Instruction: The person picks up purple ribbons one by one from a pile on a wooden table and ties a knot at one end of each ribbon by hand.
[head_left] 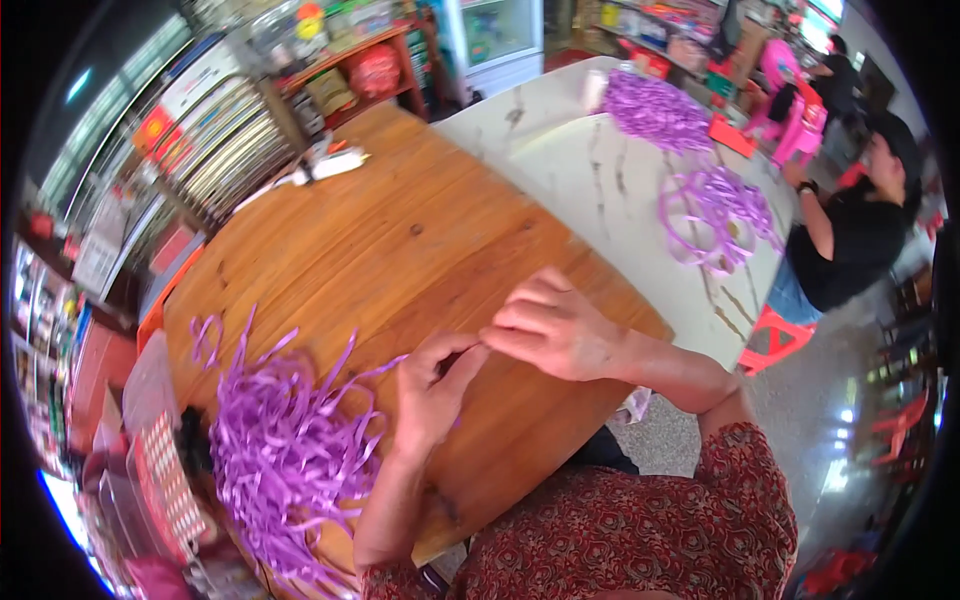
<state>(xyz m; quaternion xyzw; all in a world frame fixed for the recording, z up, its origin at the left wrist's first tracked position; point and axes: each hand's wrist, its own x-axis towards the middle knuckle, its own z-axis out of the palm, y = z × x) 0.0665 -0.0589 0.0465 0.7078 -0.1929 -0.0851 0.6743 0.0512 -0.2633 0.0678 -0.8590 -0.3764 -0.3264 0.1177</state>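
My left hand [435, 388] and my right hand [556, 330] meet fingertip to fingertip above the wooden table [350, 225]. Both are closed in a pinch. A strand of purple ribbon [385, 368] runs from the pile up to my left hand and passes behind its fingers; a bit of purple also shows below that hand. What sits between my right thumb and fingers is too small or hidden to make out. Left of my left forearm lies a large loose pile of purple ribbons [285, 440], heaped over the table's near left part.
A white marbled table [560, 150] adjoins on the right, bearing a purple bundle [655, 110] and looped purple ribbons [715, 215]. A person in black [850, 240] sits beside it on a red stool [775, 340]. White items [325, 167] lie at the wooden table's far edge.
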